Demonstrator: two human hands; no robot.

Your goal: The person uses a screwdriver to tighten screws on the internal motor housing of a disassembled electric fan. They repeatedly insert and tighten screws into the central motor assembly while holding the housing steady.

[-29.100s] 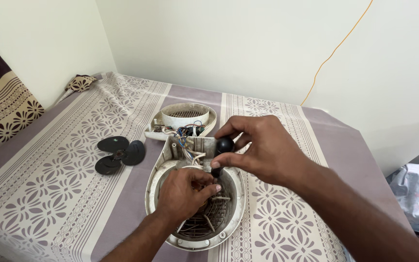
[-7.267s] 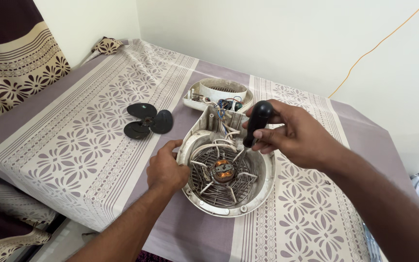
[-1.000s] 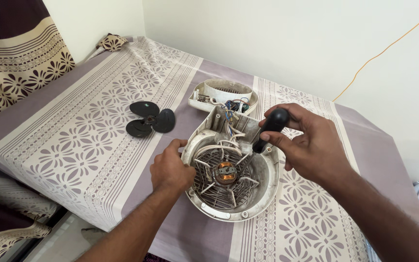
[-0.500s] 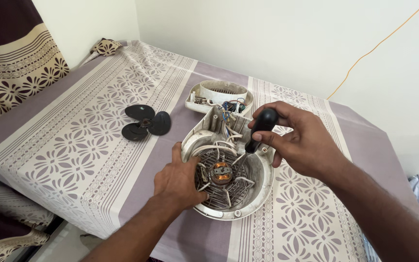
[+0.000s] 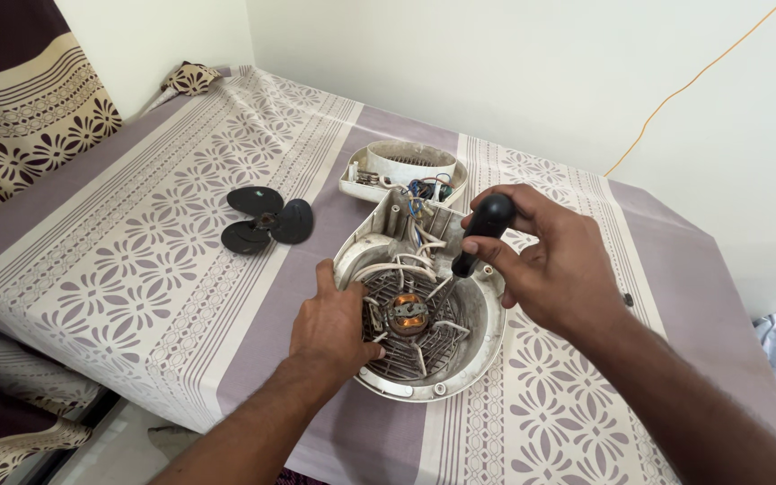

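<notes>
An opened white round fan housing (image 5: 482, 346) lies on the table, showing a wire grille, a copper-wound motor (image 5: 409, 313) and loose wires. My left hand (image 5: 334, 323) rests on the housing's left rim, fingers reaching in toward the motor. My right hand (image 5: 550, 265) grips a black-handled screwdriver (image 5: 485, 226), tip pointing down into the housing near the motor's right side.
A black three-blade fan propeller (image 5: 267, 218) lies to the left on the patterned purple and cream tablecloth (image 5: 136, 260). A second white housing part (image 5: 401, 168) with wires sits behind. A small dark screw (image 5: 627, 299) lies at the right. A patterned curtain (image 5: 20, 117) hangs left.
My left hand has slid further onto the housing rim toward the motor. My right hand with the screwdriver stays over the housing's upper right.
</notes>
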